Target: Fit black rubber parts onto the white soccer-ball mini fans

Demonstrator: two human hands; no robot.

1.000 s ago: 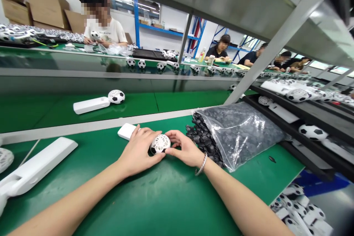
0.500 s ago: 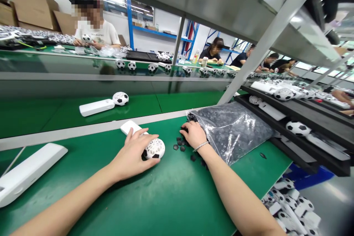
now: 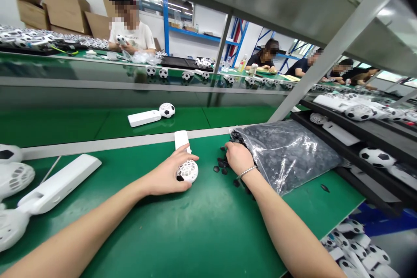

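Observation:
My left hand [image 3: 169, 171] is wrapped round the ball-shaped white lattice head of a handheld fan [image 3: 187, 170] lying on the green table [image 3: 195, 234]; the fan's white handle points away from me. My right hand [image 3: 239, 158] reaches into the open mouth of a clear plastic bag of small black pieces [image 3: 286, 152], fingers curled among them and mostly hidden. A few loose black pieces [image 3: 220, 167] lie on the table between the two hands.
Another fan with a football-patterned head [image 3: 151, 116] lies on the conveyor belt beyond. More white fans [image 3: 55, 184] lie at the left. Black trays of fans [image 3: 358, 134] fill the right shelf. Other people work across the line. A slanted metal post [image 3: 325, 52] rises at the right.
My right hand left the fan head and went to the bag's mouth. My left hand turned the fan so its handle points away. The fan on the conveyor has shifted right.

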